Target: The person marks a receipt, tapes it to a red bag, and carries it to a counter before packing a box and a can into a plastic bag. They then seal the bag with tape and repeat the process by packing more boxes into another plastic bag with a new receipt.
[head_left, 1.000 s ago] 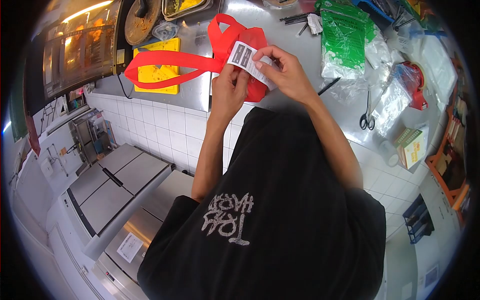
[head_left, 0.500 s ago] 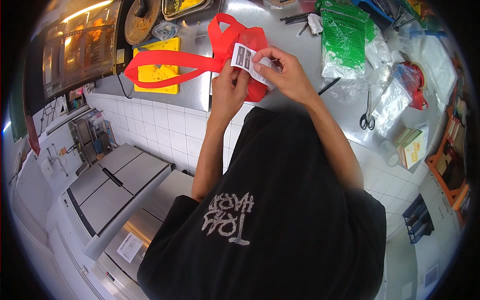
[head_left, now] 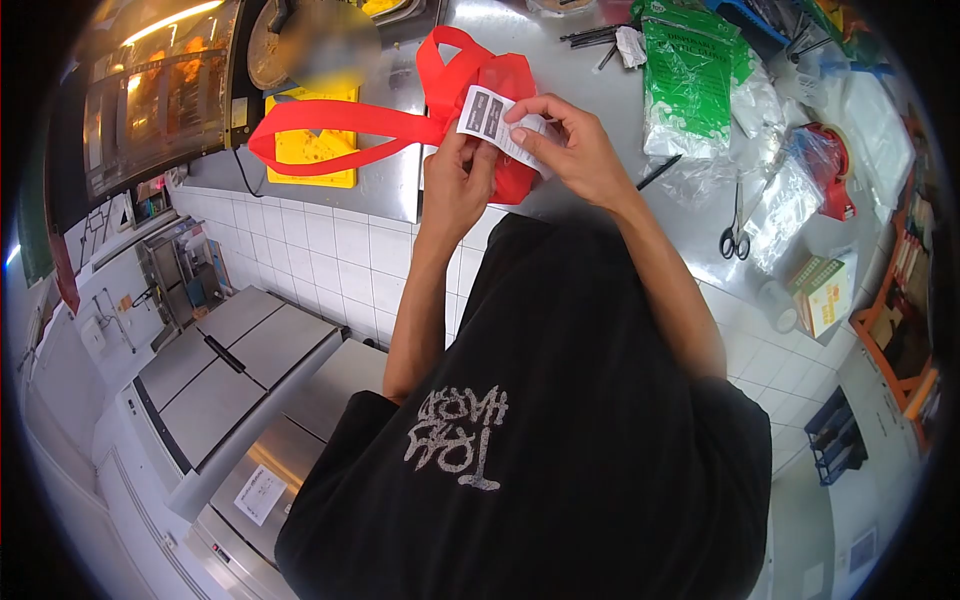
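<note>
A red carrier bag (head_left: 512,78) with wide loop straps lies on the steel counter, one strap reaching left across a yellow cutting board (head_left: 300,160). Over the bag I hold a white printed paper slip (head_left: 487,115) with dark blocks on it. My left hand (head_left: 460,185) is closed, pinching the slip's lower left part. My right hand (head_left: 575,145) pinches the slip's right side between thumb and bent fingers. Part of the bag is hidden behind the slip and both hands.
Right on the counter (head_left: 590,190) are a green plastic packet (head_left: 685,85), clear bags, black-handled scissors (head_left: 735,242), a red tape dispenser (head_left: 835,180) and a small box (head_left: 822,297). A lit glass cabinet (head_left: 150,90) stands at left. A steel-topped unit (head_left: 235,370) is below.
The slip has shifted slightly left and tilted in my fingers. A blurred patch now covers the pan and tray area at the upper left. The bag stays put.
</note>
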Tool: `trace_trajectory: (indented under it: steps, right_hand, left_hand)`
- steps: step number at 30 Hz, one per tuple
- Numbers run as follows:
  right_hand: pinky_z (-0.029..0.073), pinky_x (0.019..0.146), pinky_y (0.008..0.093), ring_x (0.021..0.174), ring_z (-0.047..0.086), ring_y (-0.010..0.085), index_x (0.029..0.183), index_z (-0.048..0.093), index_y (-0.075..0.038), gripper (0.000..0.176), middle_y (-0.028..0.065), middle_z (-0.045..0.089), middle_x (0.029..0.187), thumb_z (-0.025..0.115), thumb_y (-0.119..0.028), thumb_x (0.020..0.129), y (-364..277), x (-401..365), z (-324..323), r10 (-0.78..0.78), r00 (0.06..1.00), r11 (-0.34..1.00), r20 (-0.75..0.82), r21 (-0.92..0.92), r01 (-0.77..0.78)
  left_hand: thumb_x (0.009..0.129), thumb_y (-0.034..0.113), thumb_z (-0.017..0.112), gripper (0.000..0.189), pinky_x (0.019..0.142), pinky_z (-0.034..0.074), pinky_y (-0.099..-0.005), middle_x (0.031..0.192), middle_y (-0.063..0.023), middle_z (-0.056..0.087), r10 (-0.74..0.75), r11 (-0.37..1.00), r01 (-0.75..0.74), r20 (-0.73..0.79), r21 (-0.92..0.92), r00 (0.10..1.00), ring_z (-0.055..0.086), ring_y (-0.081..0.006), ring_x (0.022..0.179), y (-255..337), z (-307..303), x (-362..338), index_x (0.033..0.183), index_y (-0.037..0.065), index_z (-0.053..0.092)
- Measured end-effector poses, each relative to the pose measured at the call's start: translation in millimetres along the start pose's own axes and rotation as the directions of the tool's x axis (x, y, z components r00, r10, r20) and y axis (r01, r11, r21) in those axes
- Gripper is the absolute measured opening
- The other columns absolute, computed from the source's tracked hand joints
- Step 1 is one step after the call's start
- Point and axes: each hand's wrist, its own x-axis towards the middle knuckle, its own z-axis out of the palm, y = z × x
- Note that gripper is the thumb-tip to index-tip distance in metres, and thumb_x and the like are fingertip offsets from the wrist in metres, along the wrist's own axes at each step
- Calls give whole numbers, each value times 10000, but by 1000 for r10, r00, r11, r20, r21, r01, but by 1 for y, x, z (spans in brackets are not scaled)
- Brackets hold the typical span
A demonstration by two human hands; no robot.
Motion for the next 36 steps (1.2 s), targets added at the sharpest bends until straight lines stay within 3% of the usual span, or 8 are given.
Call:
trace_trajectory:
  steps: [7,13,20,28,31,36]
  right_hand:
    - [456,759,214,849,535,45,1110,634,-22,188,-23,612,1001,653,-103,941,7,2,0,67,995,987,73,144,-77]
    - [458,759,212,858,541,42,1113,632,-23,192,-23,611,1000,654,-104,941,4,0,-1,74,996,994,55,77,-79]
    - [456,768,215,862,545,49,1121,631,-28,203,-19,614,1003,661,-111,939,15,4,0,79,995,987,60,135,-86]
    - [516,576,205,794,561,37,1120,625,-28,193,-17,612,995,646,-109,946,13,3,1,39,998,994,46,99,-44]
    - [520,560,205,783,561,35,1119,627,-34,188,-17,611,985,644,-108,947,15,3,2,28,999,996,34,87,-31]
    - [500,657,217,821,562,48,1104,636,-35,179,-23,611,976,653,-96,937,11,3,5,32,999,996,35,81,-34]
  left_hand:
    - [966,86,579,125,505,408,-246,663,-38,642,8,999,-9,9,54,1000,521,-47,539,-2,-2,1,1042,-12,567]
    - [969,98,589,123,508,411,-240,657,-34,635,-8,1000,8,-26,14,1000,533,-45,547,-1,3,-1,1023,-10,565]
    - [972,88,586,112,509,396,-230,646,-22,617,-17,1000,17,-4,-17,1000,508,-36,546,2,1,-1,1025,-9,569]
    - [946,57,590,111,517,393,-223,642,-23,612,0,1000,-2,-61,-19,998,508,-29,558,0,6,-1,1024,-21,572]
    - [943,52,588,114,516,393,-222,637,-24,606,36,999,-36,-69,-3,997,507,-27,555,-4,6,0,1025,-26,570]
    - [945,40,572,100,502,391,-229,629,-24,594,20,999,-22,-54,-37,998,502,-31,547,-6,4,-1,1021,-25,567]
